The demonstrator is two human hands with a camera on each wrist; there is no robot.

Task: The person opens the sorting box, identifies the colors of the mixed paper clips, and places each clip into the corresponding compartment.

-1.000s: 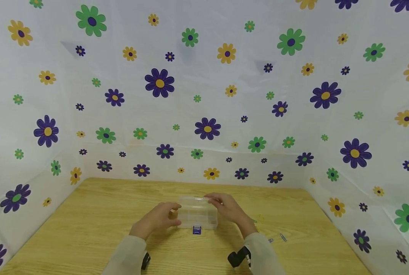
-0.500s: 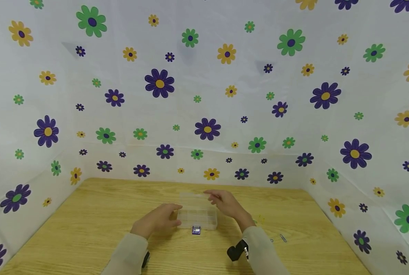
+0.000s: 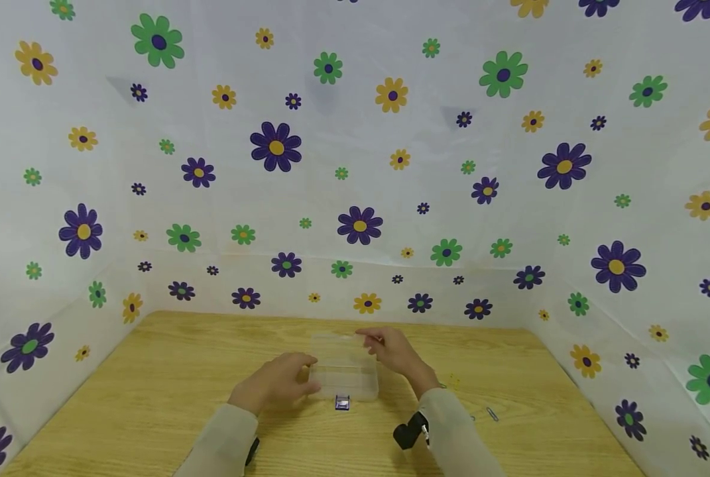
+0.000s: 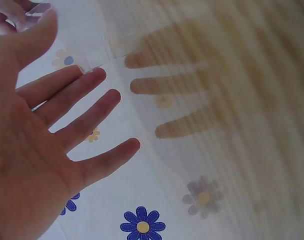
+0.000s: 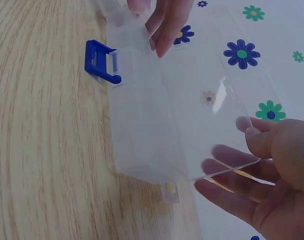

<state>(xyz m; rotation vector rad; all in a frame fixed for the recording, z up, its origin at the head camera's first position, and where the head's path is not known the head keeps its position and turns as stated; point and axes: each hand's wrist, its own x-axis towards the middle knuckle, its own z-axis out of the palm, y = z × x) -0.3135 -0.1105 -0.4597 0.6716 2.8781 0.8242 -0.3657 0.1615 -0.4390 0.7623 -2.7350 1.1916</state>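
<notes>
Though the head view obscures how, the right hand (image 5: 291,175) pinches the lid (image 5: 202,132).

White fabric-like sheeting printed with purple, green and yellow daisies (image 3: 331,199) is walling in a flat, yellowish wood-grain surface (image 3: 181,384) at the back and on both sides, so the place is looking like a screened-off recording booth. A small black wrist device (image 3: 408,434) is sitting beside a pale long sleeve (image 3: 459,434), supporting that reading. The sheeting is hiding the wider room.
</notes>
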